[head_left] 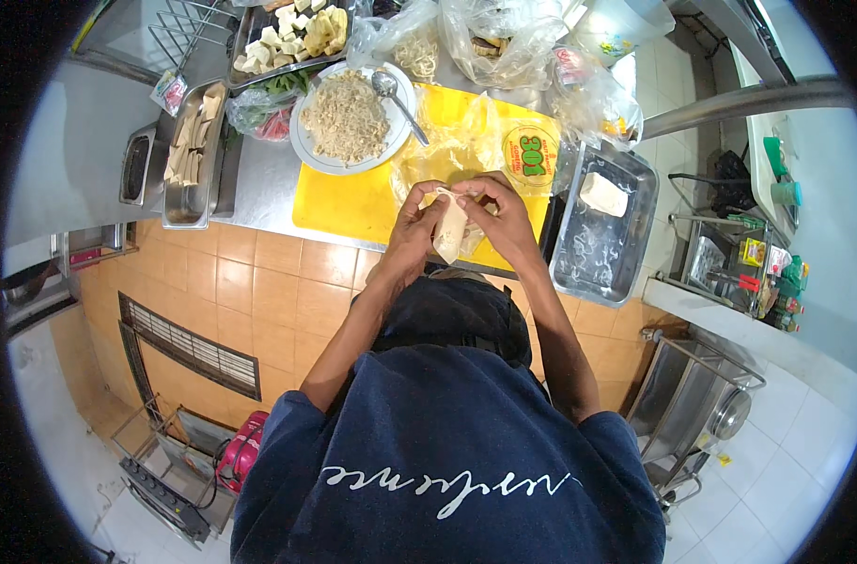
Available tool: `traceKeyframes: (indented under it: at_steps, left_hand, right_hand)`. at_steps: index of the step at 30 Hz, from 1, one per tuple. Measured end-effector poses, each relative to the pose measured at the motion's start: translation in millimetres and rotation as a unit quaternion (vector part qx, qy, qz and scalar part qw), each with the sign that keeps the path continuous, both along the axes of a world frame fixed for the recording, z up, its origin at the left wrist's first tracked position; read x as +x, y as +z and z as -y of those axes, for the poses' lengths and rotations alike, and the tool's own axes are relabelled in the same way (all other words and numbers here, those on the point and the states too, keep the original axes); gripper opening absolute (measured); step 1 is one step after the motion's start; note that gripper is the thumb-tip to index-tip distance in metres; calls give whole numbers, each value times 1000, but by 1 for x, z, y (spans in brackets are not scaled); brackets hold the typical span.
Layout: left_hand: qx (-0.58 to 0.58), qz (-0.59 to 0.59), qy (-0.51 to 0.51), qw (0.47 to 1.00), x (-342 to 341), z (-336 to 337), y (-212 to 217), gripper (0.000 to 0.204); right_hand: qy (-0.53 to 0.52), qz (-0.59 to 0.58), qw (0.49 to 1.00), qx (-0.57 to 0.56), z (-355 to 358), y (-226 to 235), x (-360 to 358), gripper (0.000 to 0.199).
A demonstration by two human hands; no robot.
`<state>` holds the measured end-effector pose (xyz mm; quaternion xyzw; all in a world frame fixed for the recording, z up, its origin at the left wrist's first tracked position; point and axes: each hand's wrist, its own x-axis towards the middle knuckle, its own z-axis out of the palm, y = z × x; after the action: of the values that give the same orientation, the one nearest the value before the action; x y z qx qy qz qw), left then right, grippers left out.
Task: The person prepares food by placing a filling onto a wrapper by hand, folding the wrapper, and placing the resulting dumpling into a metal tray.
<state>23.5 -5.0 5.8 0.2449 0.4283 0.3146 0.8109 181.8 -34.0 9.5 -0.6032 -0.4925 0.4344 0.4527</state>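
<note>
Both my hands hold a pale, cone-shaped folded wrapper (450, 233) over the near edge of the yellow cutting board (335, 202). Its narrow end points down toward me. My left hand (417, 221) grips its upper left side, and the fingertips of my right hand (500, 218) pinch its top right edge. What lies inside the wrapper is hidden. Beyond my hands, crumpled clear plastic (438, 164) with a round yellow printed label (530, 156) covers part of the board. A white plate (302, 150) heaped with a pale shredded filling (346, 117) stands behind on the left, with a metal spoon (400, 105) on it.
To the left, a metal tray (186, 214) holds several tan folded pieces. A metal tray (588, 263) on the right contains a white block-like stack (603, 195). Tofu pieces fill a dark tray (236, 75) at the back, near plastic bags (490, 47). Orange tiled floor (288, 273) lies below the counter.
</note>
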Motion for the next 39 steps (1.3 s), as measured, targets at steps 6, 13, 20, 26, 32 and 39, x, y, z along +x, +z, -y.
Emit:
traceKeyframes:
  at_steps: [6, 13, 20, 26, 32, 39]
  left_hand:
    - [25, 1, -2, 1000, -3, -1, -6, 20]
    - [30, -2, -11, 1000, -8, -2, -14, 18]
    - [-51, 12, 24, 998, -2, -4, 10, 20]
    - [55, 1, -11, 998, -6, -1, -6, 24]
    - [47, 8, 1, 999, -5, -3, 5, 26]
    - [56, 2, -3, 998, -10, -2, -10, 28]
  right_hand:
    - [12, -10, 1000, 6, 4, 0, 1, 19]
    - [41, 140, 982, 116, 12, -1, 0, 25]
    - [38, 188, 975, 115, 18, 1, -2, 27]
    - [-14, 110, 985, 130, 17, 1, 0, 28]
    - [-40, 50, 998, 24, 7, 8, 0, 27]
    - [25, 51, 998, 8, -2, 12, 1, 25]
